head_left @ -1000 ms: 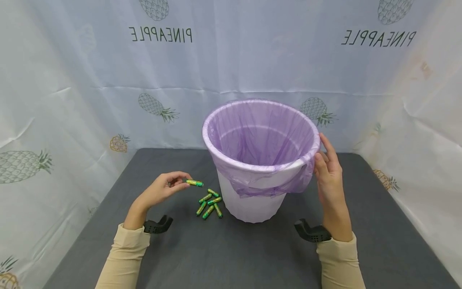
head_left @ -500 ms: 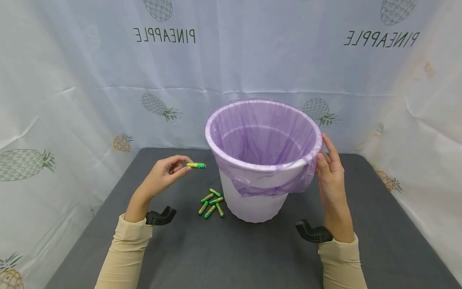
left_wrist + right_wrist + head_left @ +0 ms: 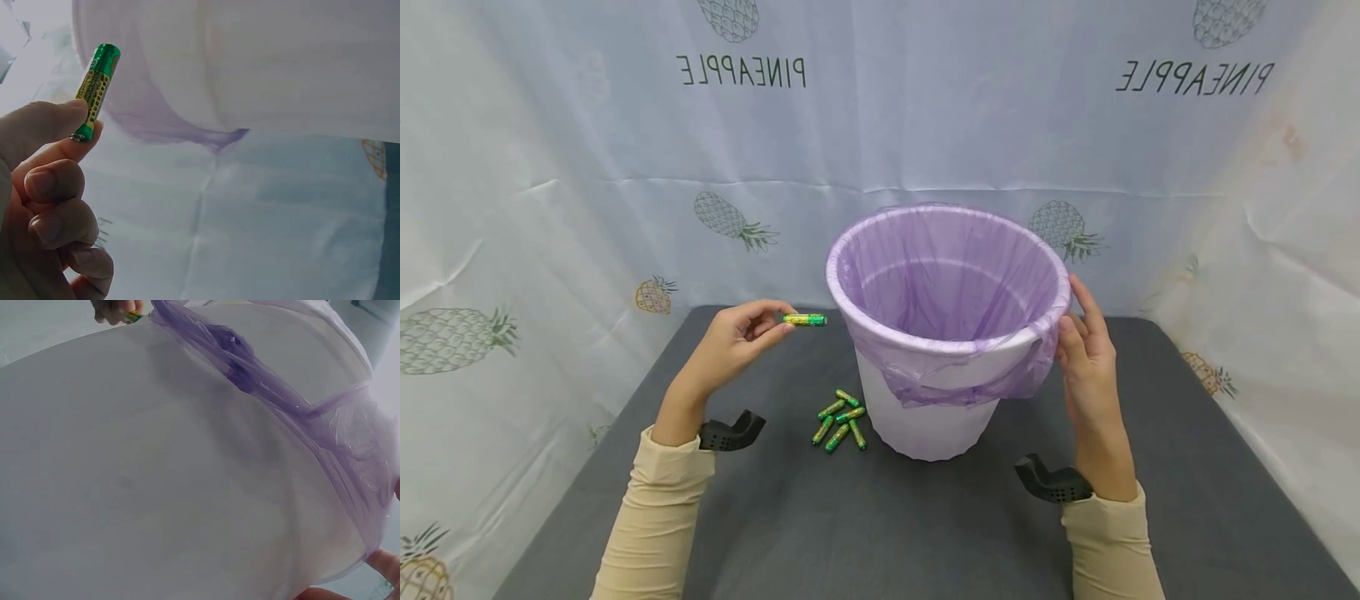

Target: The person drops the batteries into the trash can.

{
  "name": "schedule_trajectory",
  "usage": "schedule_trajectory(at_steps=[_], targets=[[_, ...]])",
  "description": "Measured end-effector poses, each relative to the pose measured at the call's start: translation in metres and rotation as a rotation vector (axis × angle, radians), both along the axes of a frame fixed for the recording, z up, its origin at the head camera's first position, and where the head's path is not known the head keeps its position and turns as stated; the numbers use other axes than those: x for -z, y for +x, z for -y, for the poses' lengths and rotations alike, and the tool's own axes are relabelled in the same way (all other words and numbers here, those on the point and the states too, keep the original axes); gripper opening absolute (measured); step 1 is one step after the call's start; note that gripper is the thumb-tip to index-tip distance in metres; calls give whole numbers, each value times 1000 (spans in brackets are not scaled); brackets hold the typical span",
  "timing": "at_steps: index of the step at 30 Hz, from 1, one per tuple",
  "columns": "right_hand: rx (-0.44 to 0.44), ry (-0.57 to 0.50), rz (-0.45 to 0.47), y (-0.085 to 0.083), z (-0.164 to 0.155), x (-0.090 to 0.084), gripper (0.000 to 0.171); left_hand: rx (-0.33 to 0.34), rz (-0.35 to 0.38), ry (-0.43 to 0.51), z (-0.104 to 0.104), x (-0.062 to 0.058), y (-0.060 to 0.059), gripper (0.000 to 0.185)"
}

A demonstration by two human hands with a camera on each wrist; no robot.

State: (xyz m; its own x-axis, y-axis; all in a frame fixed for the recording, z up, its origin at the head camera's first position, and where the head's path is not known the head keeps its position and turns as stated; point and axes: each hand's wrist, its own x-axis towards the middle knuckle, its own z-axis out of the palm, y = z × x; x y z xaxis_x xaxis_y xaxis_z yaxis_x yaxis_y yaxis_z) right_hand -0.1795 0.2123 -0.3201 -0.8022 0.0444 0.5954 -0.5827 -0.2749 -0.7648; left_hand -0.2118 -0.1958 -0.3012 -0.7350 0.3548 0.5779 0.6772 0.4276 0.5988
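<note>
A white bin (image 3: 925,421) lined with a purple bag (image 3: 951,283) stands in the middle of the grey table (image 3: 880,533). My left hand (image 3: 733,342) pinches a green and yellow battery (image 3: 805,319) by one end, raised just left of the bin's rim; the left wrist view shows the battery (image 3: 95,87) between thumb and forefinger. My right hand (image 3: 1086,354) rests with straight fingers against the bin's right side below the rim. The right wrist view is filled by the bin wall (image 3: 156,487) and bag (image 3: 275,400). Several more batteries (image 3: 838,421) lie on the table by the bin's left foot.
White sheets printed with pineapples (image 3: 730,221) close off the back and both sides of the table. Black wrist mounts (image 3: 730,433) sit at both of my wrists.
My left hand has lifted the battery up from just above the pile and toward the bin's rim. The right hand has stayed at the bin's side.
</note>
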Motion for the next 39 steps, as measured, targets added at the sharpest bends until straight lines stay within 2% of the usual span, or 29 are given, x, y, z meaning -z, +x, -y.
schedule_trajectory(at_steps=[8,16,22,28,32,39], targets=[[0,4,-6,-1,-1,1,51,-63,-88,27,-9,-22,5,18],[8,7,-8,-2,-1,1,52,-54,-172,109,-23,-36,1,17],[3,6,-11,-2,-1,1,52,-16,-223,106,-35,-39,-3,16],[-21,1,-24,-3,-1,1,52,0,-226,94,-46,-39,-6,14],[-6,11,-15,-2,-1,1,52,22,-230,88,-52,-40,-9,14],[-2,11,-14,-2,-2,1,51,48,-202,65,-57,-40,-12,19]])
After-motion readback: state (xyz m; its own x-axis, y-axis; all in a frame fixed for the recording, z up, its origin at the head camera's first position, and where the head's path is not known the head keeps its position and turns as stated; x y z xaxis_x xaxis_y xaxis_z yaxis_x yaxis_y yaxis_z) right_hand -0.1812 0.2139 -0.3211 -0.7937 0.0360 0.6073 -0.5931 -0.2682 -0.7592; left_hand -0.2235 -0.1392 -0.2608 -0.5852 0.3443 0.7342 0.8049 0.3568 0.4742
